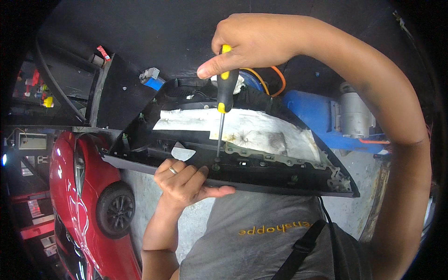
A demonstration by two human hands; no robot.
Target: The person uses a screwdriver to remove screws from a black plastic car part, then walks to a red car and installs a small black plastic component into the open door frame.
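A black car door trim panel [275, 179] lies before me with its inner side up, showing clips, ribs and a white felt pad [252, 127]. My left hand [182, 181], with a ring on one finger, grips the panel's near edge, fingers curled over it and thumb along the rim. From above, my right hand [238, 46] is closed round the black and yellow handle of a screwdriver [225, 91]. Its shaft points down, and the tip meets a small fastener [216, 166] near that edge. A small whitish patch [183, 152] sits left of the tip.
The panel rests on a dark surface [186, 32]. Behind it on the right stands a blue air compressor [308, 116] with a grey motor [353, 112] and an orange hose [281, 79]. A blue and grey tool [151, 78] lies back left. A red car [84, 186] is parked at left.
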